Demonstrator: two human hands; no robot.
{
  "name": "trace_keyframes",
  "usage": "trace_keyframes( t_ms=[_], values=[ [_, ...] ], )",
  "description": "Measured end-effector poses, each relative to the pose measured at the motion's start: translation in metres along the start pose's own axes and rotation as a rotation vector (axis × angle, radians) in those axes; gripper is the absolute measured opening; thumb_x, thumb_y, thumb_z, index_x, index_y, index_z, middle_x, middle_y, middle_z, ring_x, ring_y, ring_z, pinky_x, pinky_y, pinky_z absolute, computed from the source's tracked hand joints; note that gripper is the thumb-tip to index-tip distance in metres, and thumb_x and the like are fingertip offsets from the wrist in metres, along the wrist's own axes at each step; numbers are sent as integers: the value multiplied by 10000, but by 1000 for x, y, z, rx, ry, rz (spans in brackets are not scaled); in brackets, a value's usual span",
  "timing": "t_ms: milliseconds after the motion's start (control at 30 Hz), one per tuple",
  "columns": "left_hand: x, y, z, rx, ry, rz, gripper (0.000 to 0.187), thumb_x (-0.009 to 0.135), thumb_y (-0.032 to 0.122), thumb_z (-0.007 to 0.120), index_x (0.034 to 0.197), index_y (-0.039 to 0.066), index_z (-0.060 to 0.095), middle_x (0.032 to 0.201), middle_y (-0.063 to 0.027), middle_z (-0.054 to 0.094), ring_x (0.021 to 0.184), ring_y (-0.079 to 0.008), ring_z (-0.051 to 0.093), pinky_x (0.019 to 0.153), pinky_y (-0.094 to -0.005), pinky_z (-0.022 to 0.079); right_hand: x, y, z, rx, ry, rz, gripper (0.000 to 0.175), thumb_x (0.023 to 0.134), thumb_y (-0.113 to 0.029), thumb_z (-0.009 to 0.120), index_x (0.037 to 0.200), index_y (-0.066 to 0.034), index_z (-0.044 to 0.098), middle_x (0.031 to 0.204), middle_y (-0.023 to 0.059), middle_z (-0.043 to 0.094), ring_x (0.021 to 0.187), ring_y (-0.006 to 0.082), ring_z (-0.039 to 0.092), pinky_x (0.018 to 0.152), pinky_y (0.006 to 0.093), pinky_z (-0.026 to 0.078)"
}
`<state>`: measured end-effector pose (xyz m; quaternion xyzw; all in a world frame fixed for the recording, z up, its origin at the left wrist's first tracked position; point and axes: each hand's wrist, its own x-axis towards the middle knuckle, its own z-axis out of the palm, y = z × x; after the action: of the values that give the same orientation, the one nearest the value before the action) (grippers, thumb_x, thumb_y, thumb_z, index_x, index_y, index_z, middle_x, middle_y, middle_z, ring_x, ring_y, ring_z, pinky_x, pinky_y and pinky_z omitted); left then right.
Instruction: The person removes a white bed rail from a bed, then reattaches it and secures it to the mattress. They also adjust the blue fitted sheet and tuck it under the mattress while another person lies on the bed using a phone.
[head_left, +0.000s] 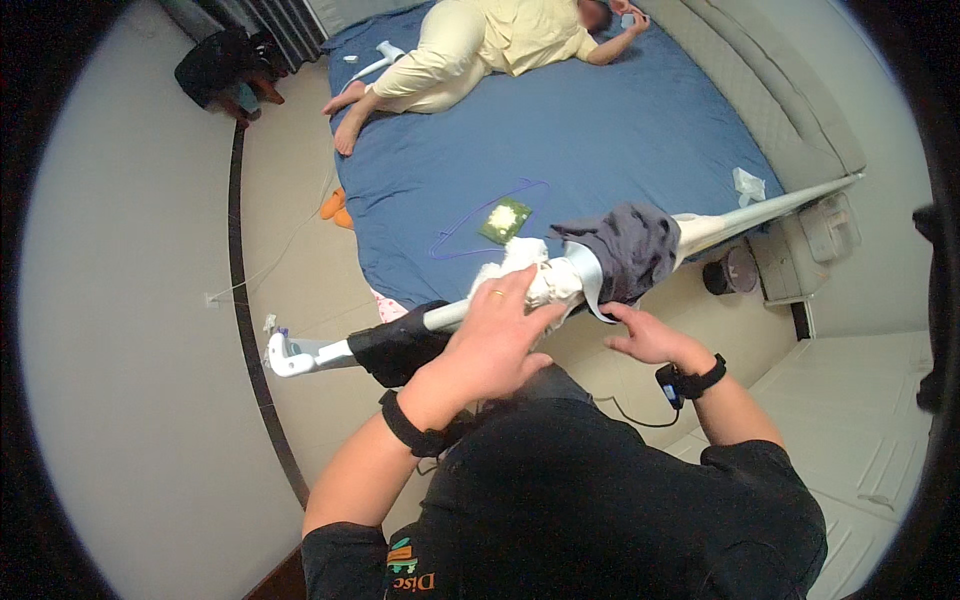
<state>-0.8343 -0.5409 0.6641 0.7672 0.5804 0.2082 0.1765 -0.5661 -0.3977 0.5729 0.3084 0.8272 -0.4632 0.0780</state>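
Note:
A long pale rail runs across in front of me at an angle, draped with several pieces of cloth. My left hand rests its spread fingers over a bunched white cloth on the rail; a ring is on one finger. To the right of that cloth, a pale blue curved band lies against a dark grey garment. My right hand is at the band's lower end, thumb and forefinger apart; whether the fingertips touch it is unclear. A black cloth hangs left of my left hand.
Beyond the rail is a bed with a blue sheet, where a person lies. A purple hanger and a green packet lie on it. Orange slippers, a bin and a thin cable are on the floor.

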Motion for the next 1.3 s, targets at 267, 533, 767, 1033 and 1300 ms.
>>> trace_keyframes(
  t_ms=[267, 533, 767, 1033, 1300],
  values=[
    [-42, -23, -53, -192, -109, 252, 560, 828, 223, 706, 1320, 66, 490, 1444, -183, 396, 1341, -397, 360, 1122, -502, 272, 15, -2, -4, 102, 337, 225, 468, 844, -182, 697, 1260, -11, 568, 1267, 117, 603, 1161, 228, 544, 1016, 351, 399],
    [-248, -184, -173, -589, -52, 98, 437, 843, 158, 696, 1246, 43, 573, 1150, -110, 653, 1105, -279, 596, 978, -399, 439, -25, -34, 108, 92, 919, 610, 321, 879, -149, 628, 1159, 3, 587, 1065, 121, 665, 982, 215, 624, 845, 327, 486],
    [-374, -289, -233, -903, 206, -281, 370, 836, 54, 654, 1197, 15, 586, 1139, -95, 649, 1092, -199, 596, 984, -347, 442, 46, -154, 291, 73, -297, 740, 474, 869, -237, 642, 1277, -25, 528, 1053, 172, 688, 926, 267, 661, 816, 380, 511],
    [-333, -358, -217, -879, -93, -283, 304, 890, 73, 637, 1185, 22, 583, 1075, -75, 665, 1036, -169, 614, 946, -327, 465, 198, -315, 403, 227, -199, 115, 396, 909, -228, 608, 1245, -35, 524, 1080, 186, 643, 979, 331, 625, 848, 417, 492],
    [-249, -451, -172, -644, -435, -299, 311, 913, 106, 629, 1208, 30, 568, 1090, -83, 656, 1032, -171, 605, 939, -323, 467, 352, -318, 396, 407, 199, 186, 318, 876, -139, 602, 1164, -22, 533, 973, 147, 610, 916, 312, 602, 804, 395, 485]
  ],
)
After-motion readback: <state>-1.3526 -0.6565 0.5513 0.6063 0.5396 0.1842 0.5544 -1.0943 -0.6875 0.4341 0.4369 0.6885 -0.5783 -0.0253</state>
